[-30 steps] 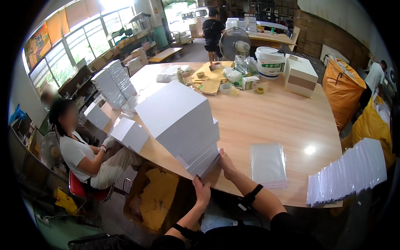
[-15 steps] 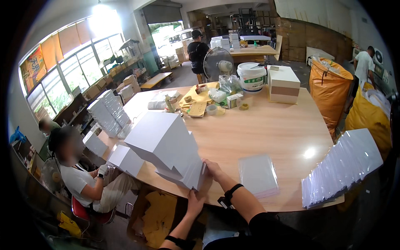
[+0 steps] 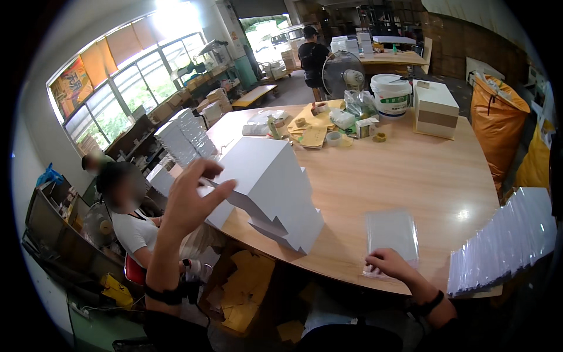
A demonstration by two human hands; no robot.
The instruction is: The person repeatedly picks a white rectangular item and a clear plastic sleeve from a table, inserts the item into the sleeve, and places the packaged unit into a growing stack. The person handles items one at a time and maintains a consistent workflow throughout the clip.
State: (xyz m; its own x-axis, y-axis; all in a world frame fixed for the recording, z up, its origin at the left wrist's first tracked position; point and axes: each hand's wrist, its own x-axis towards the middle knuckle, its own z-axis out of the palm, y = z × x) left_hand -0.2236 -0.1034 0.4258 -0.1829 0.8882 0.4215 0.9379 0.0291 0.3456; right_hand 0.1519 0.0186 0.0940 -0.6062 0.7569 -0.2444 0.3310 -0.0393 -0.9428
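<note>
A tall leaning stack of white sheets [image 3: 271, 190] stands on the wooden table [image 3: 404, 176]. My left hand [image 3: 192, 198] is raised at the stack's left top edge, fingers spread and touching the uppermost sheets. My right hand [image 3: 388, 263] rests at the table's near edge on the lower end of a small pile of clear plastic sleeves [image 3: 392, 232], fingers curled over its corner. Whether it grips a sleeve or only presses on it is unclear.
A fanned row of sleeved white packs [image 3: 505, 239] lies at the right. A white box [image 3: 435, 109], white bucket [image 3: 390, 95], fan [image 3: 345, 75] and tape rolls stand at the far side. A person [image 3: 132, 226] sits at the left by more white stacks [image 3: 182, 141]. Another person stands at a far table.
My left hand rose from the stack's lower front corner to its upper left edge. My right hand moved right from the stack to the plastic sleeves. The view shifted.
</note>
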